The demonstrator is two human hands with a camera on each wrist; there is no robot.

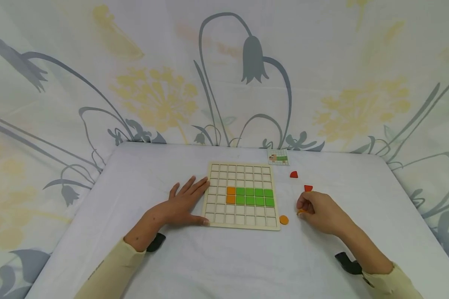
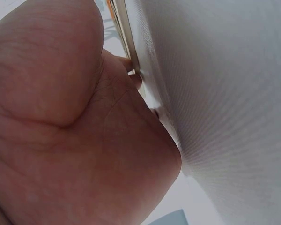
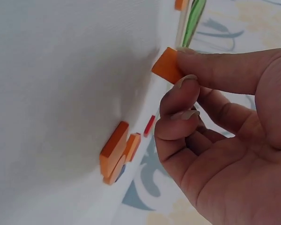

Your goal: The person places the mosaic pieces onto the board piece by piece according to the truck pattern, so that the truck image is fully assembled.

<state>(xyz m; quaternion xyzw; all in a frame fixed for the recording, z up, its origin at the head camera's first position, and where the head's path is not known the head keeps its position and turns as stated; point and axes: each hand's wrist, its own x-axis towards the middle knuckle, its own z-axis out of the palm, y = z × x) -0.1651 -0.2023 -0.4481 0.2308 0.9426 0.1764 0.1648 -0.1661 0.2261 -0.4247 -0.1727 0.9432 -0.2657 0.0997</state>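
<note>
A cream grid board (image 1: 240, 174) lies flat mid-table. Two orange tiles (image 1: 230, 195) and several green tiles (image 1: 254, 197) fill parts of two of its rows. With fingers spread, my left hand (image 1: 181, 205) rests at the board's left edge, fingertips and thumb touching the frame. To the right of the board, my right hand (image 1: 323, 211) pinches a small orange tile (image 3: 167, 66) between thumb and fingers. An orange disc (image 1: 284, 220) lies by the board's lower right corner. The left wrist view is mostly palm (image 2: 107, 140), with the board's edge behind it.
A picture card (image 1: 278, 158) lies beyond the board's upper right corner. Two red pieces, a rounded one (image 1: 293, 175) and another (image 1: 308, 188), lie right of the board. Several orange pieces (image 3: 114, 149) sit beneath my right hand. A flowered cloth (image 1: 224, 83) stands behind the table.
</note>
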